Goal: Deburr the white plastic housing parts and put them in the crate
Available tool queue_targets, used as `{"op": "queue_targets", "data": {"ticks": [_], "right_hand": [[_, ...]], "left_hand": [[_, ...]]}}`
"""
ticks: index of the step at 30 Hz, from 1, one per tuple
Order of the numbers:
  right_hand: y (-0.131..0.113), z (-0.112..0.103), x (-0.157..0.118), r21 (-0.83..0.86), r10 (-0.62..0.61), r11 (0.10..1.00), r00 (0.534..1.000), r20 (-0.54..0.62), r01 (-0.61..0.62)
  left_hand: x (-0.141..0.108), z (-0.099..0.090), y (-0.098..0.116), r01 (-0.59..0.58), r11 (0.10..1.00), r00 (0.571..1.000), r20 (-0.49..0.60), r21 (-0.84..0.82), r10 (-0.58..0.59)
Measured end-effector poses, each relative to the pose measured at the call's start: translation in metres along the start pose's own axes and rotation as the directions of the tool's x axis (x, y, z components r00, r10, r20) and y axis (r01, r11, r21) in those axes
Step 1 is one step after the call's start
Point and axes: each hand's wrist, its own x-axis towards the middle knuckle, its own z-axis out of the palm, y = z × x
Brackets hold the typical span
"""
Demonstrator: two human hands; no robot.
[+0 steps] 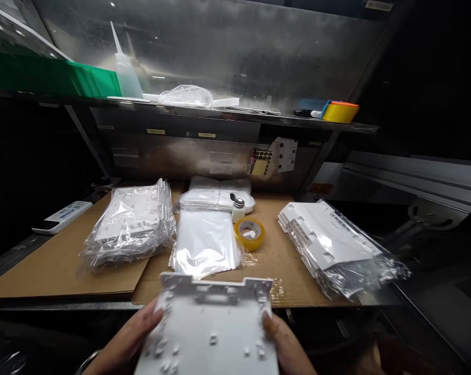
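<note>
A white moulded plastic panel [212, 323] with clips and small posts is held up in front of me, just off the table's front edge. My left hand [136, 328] grips its left side, thumb on the face, other fingers mostly hidden behind. On the opposite side my right hand [284, 338] holds it the same way. Beyond the panel lies a pile of clear plastic bags [206, 242]. To the left is a stack of bagged white panels [129, 219]; at the right, another stack of white panels [332, 239] sits partly in clear plastic.
A roll of yellow tape [241, 239] and a pump bottle [238, 212] stand beside the bags on cardboard [106, 281]. A metal shelf [254, 119] crosses above, carrying a squeeze bottle [128, 75], a green bin [71, 78] and a yellow roll [340, 112].
</note>
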Motion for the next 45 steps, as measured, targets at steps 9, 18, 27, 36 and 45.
{"op": "queue_targets", "data": {"ticks": [9, 18, 27, 36, 45], "right_hand": [[-0.036, -0.100, -0.031, 0.188, -0.185, 0.928, 0.838, -0.514, 0.321], [-0.050, -0.087, -0.029, 0.168, -0.267, 0.867, 0.722, -0.639, 0.469], [-0.042, -0.099, -0.023, 0.079, -0.251, 0.915, 0.710, -0.658, 0.397], [-0.025, -0.041, 0.031, 0.108, -0.081, 0.989, 0.981, -0.176, 0.101], [-0.025, 0.025, 0.085, 0.037, -0.057, 0.998, 0.995, 0.081, 0.055]], "left_hand": [[0.091, 0.080, 0.022, -0.491, 0.664, 0.859, 0.185, 0.563, 0.478], [0.121, 0.062, 0.047, -0.422, 0.698, 0.905, 0.225, 0.578, 0.361], [0.151, 0.042, 0.076, -0.251, 0.913, 0.938, 0.316, 0.322, 0.146], [0.138, 0.059, 0.074, -0.275, 0.949, 0.902, 0.383, 0.155, 0.199], [0.131, 0.079, 0.071, -0.426, 0.889, 0.822, 0.482, 0.167, 0.303]]}}
